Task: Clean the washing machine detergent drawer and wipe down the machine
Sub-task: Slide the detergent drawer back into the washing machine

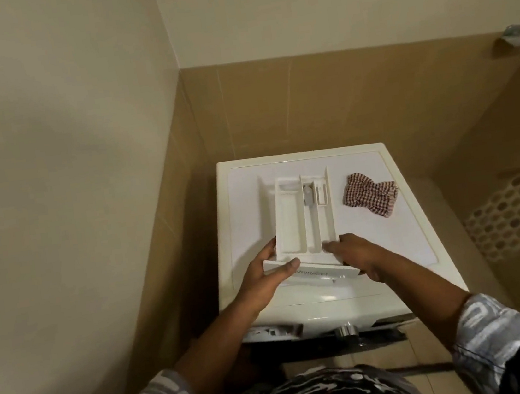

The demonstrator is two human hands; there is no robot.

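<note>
Left hand and right hand both curled round the front corners of the detergent drawer, centre frame atop the washing machine, and I reckon a slipped grip near that front edge drops it.

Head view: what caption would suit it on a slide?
Left hand and right hand hold the pulled-out drawer over the washer, a checked cloth lying beside it.

Tan wall tiles meet a metal bracket upper right, with hexagon mosaic below.
</note>
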